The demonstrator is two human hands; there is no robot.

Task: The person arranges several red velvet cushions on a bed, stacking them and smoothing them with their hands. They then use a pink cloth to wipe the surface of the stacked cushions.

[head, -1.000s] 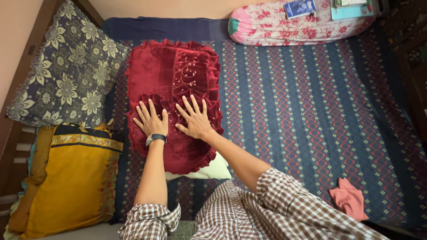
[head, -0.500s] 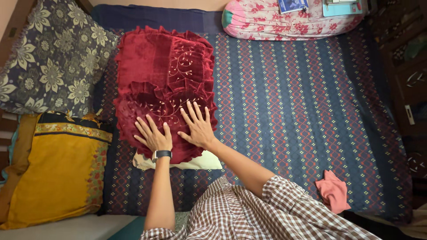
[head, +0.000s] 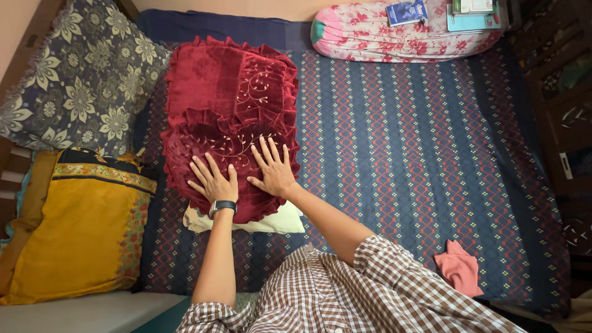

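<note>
With both palms laid flat and fingers spread, your hands press on the near half of the red velvet pillow cover, which lies on the bed toward its left side. Your left hand, with a dark watch at the wrist, sits close to the cover's near frilled edge; your right hand rests just beside it, on the embroidered panel. Neither hand grips anything: both are open, apart, and bearing down on the fabric, a posture that suits flattening or holding the cloth in place.

A white pillow shows past the cover's near edge, partly inside it by the look of things; how far in it goes cannot be told.

Around the work:
- A grey floral cushion leans at the far left corner.
- A yellow cushion lies near it, just beside the red cover.
- A pink floral bolster lies along the far edge, with a blue booklet and other flat items on top.
- A small pink cloth lies well apart, at the near right.
</note>
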